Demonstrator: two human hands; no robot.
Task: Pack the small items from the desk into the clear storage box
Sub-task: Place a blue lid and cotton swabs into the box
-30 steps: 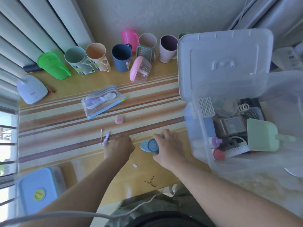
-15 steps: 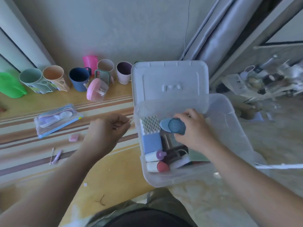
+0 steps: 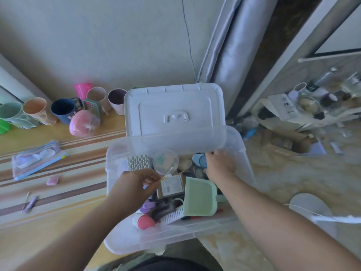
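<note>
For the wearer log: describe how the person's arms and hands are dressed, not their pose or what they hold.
Both forearms are bare, with no sleeve in view. The left hand and right hand wear no gloves, and no ring, watch or bracelet shows. No cable or marking is visible on either arm. The picture is soft, so fine details cannot be told.

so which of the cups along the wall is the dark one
The navy blue cup, third from the left in the row, between the peach cup and the pink cup. The others are pastel or bright; it alone is dark, inside and out.
</note>
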